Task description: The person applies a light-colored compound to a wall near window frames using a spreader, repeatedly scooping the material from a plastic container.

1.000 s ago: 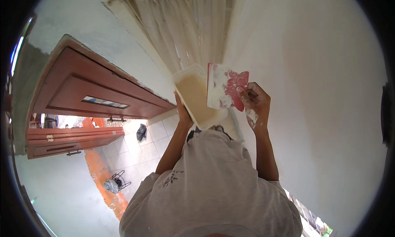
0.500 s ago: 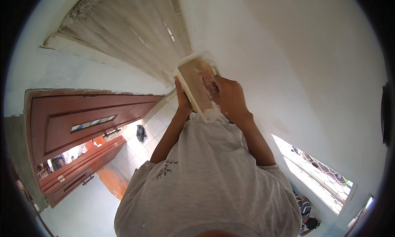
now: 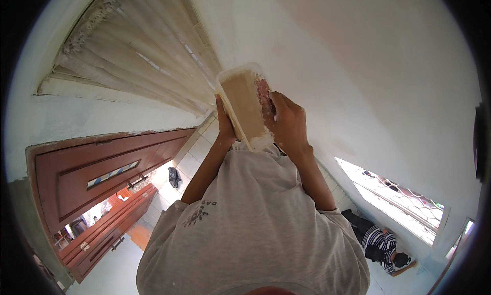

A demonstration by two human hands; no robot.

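Raised in front of my chest is a pale rectangular tub [image 3: 242, 103] with a tan inner face and whitish smears along its rim. My left hand [image 3: 225, 125] grips the tub's left side, with fingers partly hidden behind it. My right hand [image 3: 290, 118] is closed at the tub's right edge around a flat reddish tool [image 3: 264, 94], which is smeared with pale paste. Its exact kind is hidden by my fingers. The tool lies along the tub's right rim.
A smooth pale wall [image 3: 332, 75] stands ahead and to the right. A beige curtain [image 3: 138, 54] hangs at the far left above a red-brown door [image 3: 112, 162]. A person in a striped top [image 3: 381, 244] is low at the right, below a window with mesh [image 3: 396, 198].
My right hand has drawn the reddish tool from the tub's middle to its right rim. The view has turned slightly, and more of the person in stripes shows at lower right.
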